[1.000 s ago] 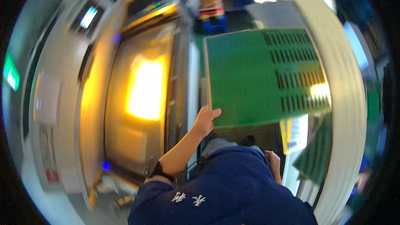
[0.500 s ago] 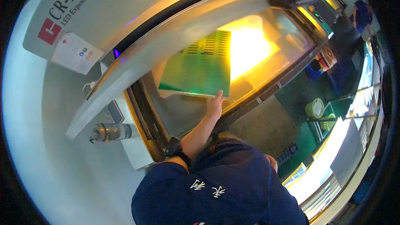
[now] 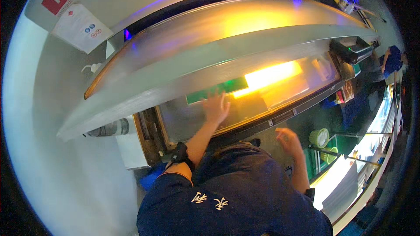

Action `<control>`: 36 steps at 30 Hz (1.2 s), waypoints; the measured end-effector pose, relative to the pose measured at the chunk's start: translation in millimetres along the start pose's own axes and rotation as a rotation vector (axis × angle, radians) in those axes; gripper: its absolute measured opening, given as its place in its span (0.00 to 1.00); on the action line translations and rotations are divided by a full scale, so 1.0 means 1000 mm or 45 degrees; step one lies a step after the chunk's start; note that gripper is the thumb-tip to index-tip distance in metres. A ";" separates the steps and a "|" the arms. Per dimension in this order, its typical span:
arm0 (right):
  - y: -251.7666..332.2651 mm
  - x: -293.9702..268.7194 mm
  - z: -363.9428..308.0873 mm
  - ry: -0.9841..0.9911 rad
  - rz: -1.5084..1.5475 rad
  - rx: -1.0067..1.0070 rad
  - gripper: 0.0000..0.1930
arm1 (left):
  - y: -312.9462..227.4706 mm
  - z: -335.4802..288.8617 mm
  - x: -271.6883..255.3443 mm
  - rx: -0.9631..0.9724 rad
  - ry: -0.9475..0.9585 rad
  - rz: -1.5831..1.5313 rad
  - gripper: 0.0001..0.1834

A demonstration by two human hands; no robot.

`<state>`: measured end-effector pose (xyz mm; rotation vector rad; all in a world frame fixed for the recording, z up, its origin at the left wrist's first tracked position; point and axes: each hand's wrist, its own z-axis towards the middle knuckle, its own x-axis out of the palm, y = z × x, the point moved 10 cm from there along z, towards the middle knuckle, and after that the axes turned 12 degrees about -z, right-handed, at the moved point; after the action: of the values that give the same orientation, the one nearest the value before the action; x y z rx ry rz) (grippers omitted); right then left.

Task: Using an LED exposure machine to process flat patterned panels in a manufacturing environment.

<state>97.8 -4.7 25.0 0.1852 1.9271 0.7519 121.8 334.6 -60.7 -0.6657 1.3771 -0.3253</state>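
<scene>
A green panel (image 3: 210,92) lies on the glass bed (image 3: 183,120) of a large exposure machine. The broad lid (image 3: 175,78) hangs over the bed and hides most of the panel, leaving only its near strip in view. Over that strip's near edge is my left hand (image 3: 215,107), fingers spread and slightly blurred; whether it touches the panel I cannot tell. Raised in front of the machine's near frame, my right hand (image 3: 288,140) is empty, with its fingers loosely bent and apart.
Bright yellow light (image 3: 271,75) shines from the bed right of the panel. A dark control box (image 3: 352,50) sits at the bed's right end. A grey bottle (image 3: 111,128) is at the left. Green buckets (image 3: 319,138) stand at right; another person (image 3: 392,59) is far right.
The lid has come down toward me and covers more of the panel. My left hand has let go of the panel's edge and spread its fingers. My right hand has risen into view.
</scene>
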 end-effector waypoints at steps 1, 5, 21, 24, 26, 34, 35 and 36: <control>0.025 -0.045 0.011 -0.184 -0.044 -0.077 0.19 | 0.007 -0.001 -0.016 -0.072 0.015 0.266 0.30; 0.117 -0.218 0.009 -1.050 -0.364 -0.407 0.30 | 0.065 -0.017 -0.012 -0.076 0.106 0.377 0.34; 0.175 -0.271 0.001 -1.113 -0.764 -0.724 0.12 | 0.035 -0.044 0.015 -0.265 0.388 0.273 0.39; 0.109 -0.204 0.009 -0.669 -0.896 -0.521 0.08 | -0.048 -0.095 0.057 -0.502 0.991 -0.284 0.40; 0.072 -0.150 0.006 -0.351 -1.043 -0.335 0.05 | -0.119 -0.117 0.074 0.038 0.857 -0.574 0.35; -0.121 0.069 0.053 0.512 -1.364 -0.084 0.21 | -0.166 -0.071 0.041 0.558 0.909 -0.668 0.25; -0.115 0.077 0.054 0.540 -1.357 -0.141 0.21 | -0.116 -0.042 0.034 0.513 0.624 -0.411 0.25; -0.100 0.086 0.064 0.515 -1.364 -0.182 0.21 | -0.040 -0.033 0.028 0.466 0.241 0.082 0.27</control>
<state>131.6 -19.6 -116.8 -1.0811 1.9535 0.1823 102.0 279.3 -60.5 -0.2920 1.4656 -0.5843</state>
